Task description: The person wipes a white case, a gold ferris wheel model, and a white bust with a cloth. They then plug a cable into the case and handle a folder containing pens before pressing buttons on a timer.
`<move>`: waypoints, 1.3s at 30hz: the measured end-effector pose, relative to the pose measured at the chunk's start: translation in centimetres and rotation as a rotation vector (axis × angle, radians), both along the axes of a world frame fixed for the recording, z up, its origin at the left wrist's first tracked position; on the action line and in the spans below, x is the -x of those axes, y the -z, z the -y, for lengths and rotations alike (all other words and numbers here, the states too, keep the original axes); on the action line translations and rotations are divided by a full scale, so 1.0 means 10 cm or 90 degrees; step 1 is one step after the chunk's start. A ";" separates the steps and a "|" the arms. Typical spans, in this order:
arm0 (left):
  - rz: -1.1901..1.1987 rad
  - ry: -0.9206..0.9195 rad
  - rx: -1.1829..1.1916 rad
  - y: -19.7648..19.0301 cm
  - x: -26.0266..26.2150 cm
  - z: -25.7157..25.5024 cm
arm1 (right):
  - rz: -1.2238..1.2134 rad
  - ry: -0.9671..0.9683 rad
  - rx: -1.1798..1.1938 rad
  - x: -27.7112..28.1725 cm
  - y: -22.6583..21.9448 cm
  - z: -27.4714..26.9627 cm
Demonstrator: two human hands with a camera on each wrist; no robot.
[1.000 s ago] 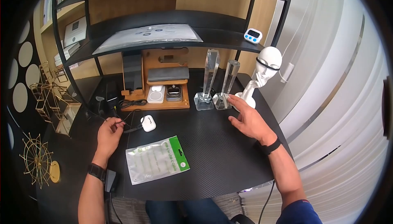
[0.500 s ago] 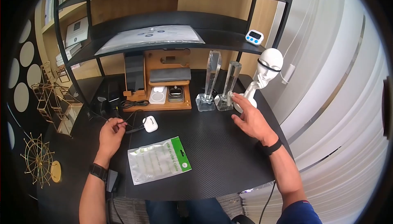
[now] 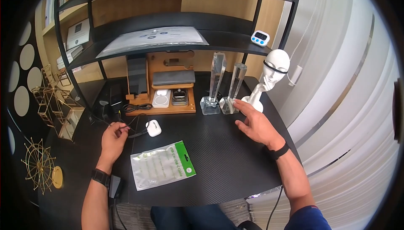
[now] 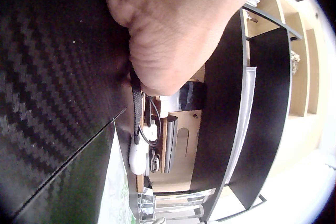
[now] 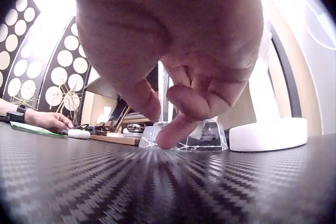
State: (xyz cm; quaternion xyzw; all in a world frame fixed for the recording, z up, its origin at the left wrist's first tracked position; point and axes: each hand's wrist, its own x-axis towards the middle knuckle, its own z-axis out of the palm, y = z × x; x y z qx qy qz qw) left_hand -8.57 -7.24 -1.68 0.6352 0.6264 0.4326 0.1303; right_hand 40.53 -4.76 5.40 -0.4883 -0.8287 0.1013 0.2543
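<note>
My left hand (image 3: 113, 139) pinches a dark woven strap (image 3: 137, 135) on the left of the desk. This strap runs to a white earbud case (image 3: 154, 128); the left wrist view shows the strap (image 4: 137, 109) reaching the case (image 4: 137, 155) from under the hand. My fingertips partly hide the held end. At the right, my right hand (image 3: 261, 127) is held low with fingers loosely bent, fingertips right at the base of the shorter crystal trophy (image 3: 236, 82). In the right wrist view the fingers overlap the crystal base (image 5: 210, 136). Nothing shows in its grip.
A green-and-clear cable pouch (image 3: 162, 167) lies in front. Behind stand a wooden charging stand (image 3: 185, 109), a taller crystal trophy (image 3: 217, 72) and a white head figurine (image 3: 276, 59). A black shelf (image 3: 227, 40) overhangs the back. Gold ornaments (image 3: 38, 162) stand left.
The view shifts slightly with the head. Both hands keep their places, the left at the strap and the right by the crystal base.
</note>
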 end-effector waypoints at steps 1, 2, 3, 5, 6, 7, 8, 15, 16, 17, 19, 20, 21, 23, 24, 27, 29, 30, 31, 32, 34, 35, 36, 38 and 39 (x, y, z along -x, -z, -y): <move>0.000 0.003 -0.012 0.00 0.00 0.00 | -0.019 0.029 0.005 0.03 -0.04 0.02; -0.001 0.008 -0.023 0.00 -0.01 0.00 | -0.019 0.028 0.006 0.04 -0.04 0.02; -0.001 0.009 -0.023 0.00 -0.01 0.01 | -0.059 0.041 -0.014 0.05 -0.05 0.02; -0.012 0.004 -0.008 -0.01 -0.01 0.00 | -0.101 0.056 -0.036 0.04 -0.05 0.01; -0.013 0.005 -0.007 -0.01 -0.01 0.00 | -0.129 0.058 -0.058 0.04 -0.04 -0.01; -0.009 0.001 -0.007 -0.01 -0.01 0.00 | -0.157 0.058 -0.080 0.04 -0.03 -0.02; -0.005 -0.003 -0.008 -0.01 -0.01 0.00 | -0.156 0.058 -0.080 0.05 -0.04 -0.01; -0.008 -0.002 -0.034 0.05 0.03 -0.03 | -0.074 0.003 0.018 0.01 0.01 0.00; -0.002 0.000 -0.026 0.07 0.04 -0.04 | -0.051 -0.031 0.036 0.00 0.04 -0.02; 0.004 0.001 -0.016 0.07 0.05 -0.04 | -0.053 -0.030 0.035 0.01 0.02 -0.01; -0.003 0.006 -0.018 0.03 0.02 -0.02 | -0.052 -0.013 0.021 0.03 -0.03 0.03; -0.009 0.010 -0.020 0.02 0.01 -0.01 | -0.051 -0.013 0.023 0.04 -0.03 0.04; -0.008 0.008 -0.019 0.03 0.01 -0.02 | -0.070 -0.008 0.015 0.05 -0.03 0.03; -0.008 0.012 -0.037 0.05 0.02 -0.03 | -0.087 -0.005 0.009 0.07 -0.04 0.04; -0.007 0.011 -0.036 0.05 0.03 -0.02 | -0.098 0.013 -0.001 0.07 -0.05 0.04; -0.016 -0.002 0.008 0.07 0.04 -0.04 | -0.124 0.038 -0.053 0.03 -0.02 0.01; 0.082 0.080 -0.075 0.20 0.11 -0.10 | -0.150 0.022 -0.156 0.01 0.09 -0.08; 0.032 0.068 -0.051 0.19 0.15 -0.08 | -0.127 0.044 -0.147 -0.01 0.10 -0.07; -0.020 0.049 -0.020 0.10 0.09 -0.06 | -0.121 0.054 -0.125 0.00 0.08 -0.05; -0.045 0.038 -0.024 0.07 0.06 -0.04 | -0.090 0.034 -0.119 -0.01 0.09 -0.06; -0.040 0.022 -0.052 0.05 0.02 -0.03 | -0.011 -0.009 -0.070 -0.07 0.15 -0.10; -0.038 0.010 -0.037 0.05 0.03 -0.04 | -0.025 0.001 -0.013 -0.03 0.14 -0.07; -0.034 0.002 -0.039 0.10 0.04 -0.06 | -0.059 -0.002 -0.006 -0.05 0.20 -0.11; -0.016 0.007 -0.066 0.12 0.05 -0.07 | -0.120 0.034 0.082 0.16 0.05 -0.02; -0.032 0.006 -0.043 0.10 0.04 -0.06 | -0.132 0.059 0.099 0.16 0.03 0.02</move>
